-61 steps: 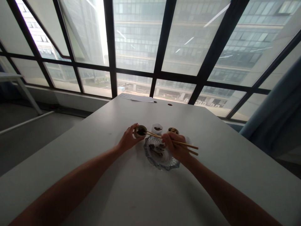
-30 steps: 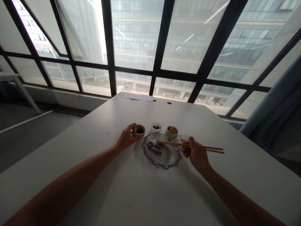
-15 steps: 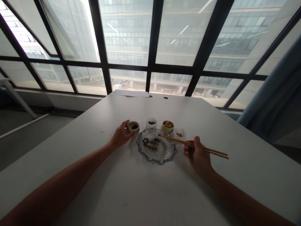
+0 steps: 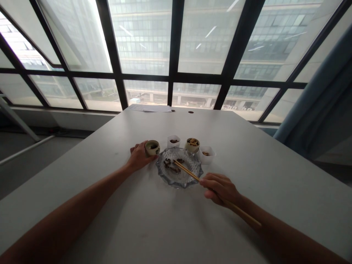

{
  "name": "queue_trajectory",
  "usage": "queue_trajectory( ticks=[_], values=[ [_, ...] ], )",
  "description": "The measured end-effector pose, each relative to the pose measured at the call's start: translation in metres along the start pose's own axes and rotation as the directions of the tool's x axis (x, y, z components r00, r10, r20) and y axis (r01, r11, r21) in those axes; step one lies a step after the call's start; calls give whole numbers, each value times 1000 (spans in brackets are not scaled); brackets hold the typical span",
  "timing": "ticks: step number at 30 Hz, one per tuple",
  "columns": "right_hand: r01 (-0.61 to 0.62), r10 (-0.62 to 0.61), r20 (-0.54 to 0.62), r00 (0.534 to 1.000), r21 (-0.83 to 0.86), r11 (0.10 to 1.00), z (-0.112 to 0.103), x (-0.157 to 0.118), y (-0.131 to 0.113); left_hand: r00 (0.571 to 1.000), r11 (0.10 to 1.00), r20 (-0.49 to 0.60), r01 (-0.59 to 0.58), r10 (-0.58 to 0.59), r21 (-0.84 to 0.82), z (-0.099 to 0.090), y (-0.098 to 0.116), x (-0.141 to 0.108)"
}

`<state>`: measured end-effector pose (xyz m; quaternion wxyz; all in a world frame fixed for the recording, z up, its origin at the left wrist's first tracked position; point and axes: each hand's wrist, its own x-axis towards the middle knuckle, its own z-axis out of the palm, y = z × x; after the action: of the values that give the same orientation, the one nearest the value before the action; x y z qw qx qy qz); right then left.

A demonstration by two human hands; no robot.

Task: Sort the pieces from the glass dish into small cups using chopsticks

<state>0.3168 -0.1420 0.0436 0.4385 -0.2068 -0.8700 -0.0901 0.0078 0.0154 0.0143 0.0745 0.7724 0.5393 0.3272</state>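
Note:
My left hand (image 4: pixel 139 157) is wrapped round the left side of a small ceramic cup (image 4: pixel 153 151), its thumb along the front. The cup stands on the table with a little dark content inside. In my right hand (image 4: pixel 221 189) is a pair of wooden chopsticks (image 4: pixel 188 172), closed together and slanting left. Their tips are at the dark, dried, mushroom-like pieces (image 4: pixel 167 162) on a scalloped clear glass plate (image 4: pixel 180 185). Whether the tips pinch a piece is too small to tell.
Behind the plate stand a white plastic cup (image 4: pixel 173 144) with dark bits, a ceramic cup (image 4: pixel 192 147) with yellowish-brown pieces, and another white plastic cup (image 4: pixel 208 158). Papers (image 4: pixel 150 107) lie at the white table's far end, before the windows. A blue curtain (image 4: pixel 310 110) hangs at right.
The chopstick tips have moved left and down, from above the plate's back right to the dark pieces. My right hand has turned and come nearer. My left hand's fingers have shifted on the cup.

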Motion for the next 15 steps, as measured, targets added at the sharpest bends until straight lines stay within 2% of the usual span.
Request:
queue_trajectory(
  ticks=[2, 4, 5, 7, 9, 11, 13, 15],
  values=[
    [-78, 80, -40, 996, 57, 995, 3, -4, 1, 1000, 1000, -19, -2, 2, -13, -1, 1, 0],
    [-261, 279, -119, 953, 145, 954, 8, -10, 2, 997, 999, -77, -31, 29, -28, -2, 1, -1],
    [-364, 398, -166, 902, 199, 910, 10, -12, 3, 992, 998, -114, -54, 49, -35, -2, 1, -1],
    [-521, 602, -248, 759, 323, 790, 15, -13, 7, 979, 993, -179, -107, 97, -45, -3, 1, -1],
    [-577, 723, -296, 624, 450, 682, 19, -12, 10, 967, 987, -217, -152, 136, -56, -3, 0, -1],
    [-585, 787, -306, 535, 538, 607, 20, -10, 13, 959, 982, -234, -180, 161, -63, -3, 0, -2],
    [-586, 815, -301, 494, 577, 569, 20, -8, 13, 958, 981, -236, -181, 160, -69, -3, 0, -2],
    [-585, 818, -302, 490, 581, 566, 19, -5, 11, 963, 986, -232, -155, 135, -68, -2, 1, -2]
  ],
)
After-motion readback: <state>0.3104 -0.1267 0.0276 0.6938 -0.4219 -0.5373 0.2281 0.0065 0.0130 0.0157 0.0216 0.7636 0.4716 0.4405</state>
